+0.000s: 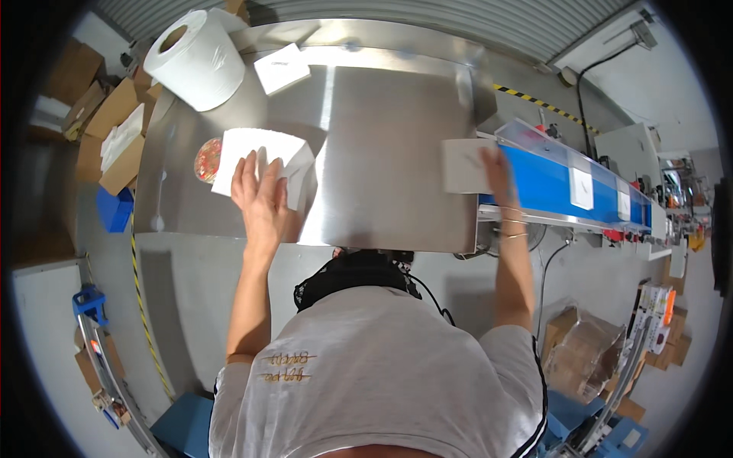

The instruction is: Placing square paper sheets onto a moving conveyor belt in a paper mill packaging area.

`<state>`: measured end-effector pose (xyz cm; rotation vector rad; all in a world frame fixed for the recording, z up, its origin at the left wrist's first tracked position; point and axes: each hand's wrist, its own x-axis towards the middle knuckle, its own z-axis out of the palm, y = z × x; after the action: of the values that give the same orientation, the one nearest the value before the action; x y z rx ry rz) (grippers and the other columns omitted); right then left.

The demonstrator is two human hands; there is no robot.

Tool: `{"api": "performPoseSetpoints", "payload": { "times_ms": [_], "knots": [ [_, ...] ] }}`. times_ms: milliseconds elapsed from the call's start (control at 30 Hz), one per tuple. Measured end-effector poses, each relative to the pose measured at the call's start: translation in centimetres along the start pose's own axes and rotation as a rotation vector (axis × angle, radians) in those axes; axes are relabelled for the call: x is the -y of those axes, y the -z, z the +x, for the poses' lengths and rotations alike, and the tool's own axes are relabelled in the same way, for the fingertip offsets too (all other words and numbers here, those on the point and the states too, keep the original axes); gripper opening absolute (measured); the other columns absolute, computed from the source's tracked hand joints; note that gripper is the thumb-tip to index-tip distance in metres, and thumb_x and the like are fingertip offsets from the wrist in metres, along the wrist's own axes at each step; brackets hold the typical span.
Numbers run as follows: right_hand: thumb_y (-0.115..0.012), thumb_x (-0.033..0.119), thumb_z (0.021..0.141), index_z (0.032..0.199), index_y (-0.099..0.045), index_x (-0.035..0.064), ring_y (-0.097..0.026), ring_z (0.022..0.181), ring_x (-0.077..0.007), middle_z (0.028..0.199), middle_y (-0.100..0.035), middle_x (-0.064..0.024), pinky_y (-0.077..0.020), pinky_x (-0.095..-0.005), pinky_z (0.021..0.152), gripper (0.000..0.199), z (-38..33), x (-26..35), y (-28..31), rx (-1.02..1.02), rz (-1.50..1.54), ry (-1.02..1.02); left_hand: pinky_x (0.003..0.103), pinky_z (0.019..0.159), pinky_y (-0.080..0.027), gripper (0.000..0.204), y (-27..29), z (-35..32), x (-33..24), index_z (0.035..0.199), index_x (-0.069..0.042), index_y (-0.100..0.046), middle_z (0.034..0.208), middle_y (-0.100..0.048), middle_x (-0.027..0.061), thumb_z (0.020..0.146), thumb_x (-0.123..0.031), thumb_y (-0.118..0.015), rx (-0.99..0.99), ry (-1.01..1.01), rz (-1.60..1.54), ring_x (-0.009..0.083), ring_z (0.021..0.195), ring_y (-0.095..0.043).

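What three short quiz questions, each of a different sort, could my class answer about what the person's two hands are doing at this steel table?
1. True or false: the left hand lies flat on a white packet on the steel table.
2. Multiple choice: the right hand touches a white packet at the end of A) a cardboard box, B) the blue conveyor belt, C) the paper roll.
3. Fill in: the round red-patterned thing peeks out from under the left packet on the table's ____ side.

Key: 1 true; 2 B; 3 left.
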<state>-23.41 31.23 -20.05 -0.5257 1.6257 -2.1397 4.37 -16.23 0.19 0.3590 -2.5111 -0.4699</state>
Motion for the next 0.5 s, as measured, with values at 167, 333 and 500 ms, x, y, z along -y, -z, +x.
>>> {"api": "performPoseSetpoints", "payload": {
  "times_ms": [167, 333, 500],
  "knots": [
    [-0.065, 0.041, 0.085, 0.131, -0.046, 0.0007, -0.056, 0.107, -0.0417, 0.122, -0.058, -0.0208, -0.0461, -0.0458, 0.088, 0.064, 0.3, 12.0, -5.7, -0.773, -1.720, -0.275, 0.051, 0.106, -0.027, 0.033, -0.1, -0.6, 0.5, 0.111, -0.009, -0.067, 0.136, -0.045, 0.0171, 0.078, -0.002, -0.065, -0.044, -0.015, 0.019, 0.0397, 0.129, -0.036],
    [-0.071, 0.023, 0.080, 0.117, -0.060, 0.0101, -0.062, 0.097, -0.0327, 0.109, -0.064, -0.0161, -0.0508, -0.0410, 0.081, 0.041, 5.6, 9.7, -18.0, -0.263, -1.000, 0.012, 0.051, 0.108, -0.022, 0.028, -0.1, -0.5, 0.3, 0.101, -0.009, -0.071, 0.138, -0.044, 0.0165, 0.075, 0.000, -0.065, -0.056, -0.028, -0.051, 0.0415, 0.131, -0.032],
    [-0.072, 0.017, 0.082, 0.124, -0.055, 0.0107, -0.056, 0.108, -0.0219, 0.125, -0.055, -0.0096, -0.0465, -0.0345, 0.091, 0.046, 8.0, 8.6, -36.3, 0.476, -0.544, 0.027, 0.051, 0.108, -0.019, 0.028, -0.1, -0.4, 0.7, 0.101, -0.010, -0.071, 0.140, -0.042, 0.0169, 0.075, -0.003, -0.065, -0.027, -0.060, -0.033, 0.0419, 0.133, -0.029]
  ]
}}
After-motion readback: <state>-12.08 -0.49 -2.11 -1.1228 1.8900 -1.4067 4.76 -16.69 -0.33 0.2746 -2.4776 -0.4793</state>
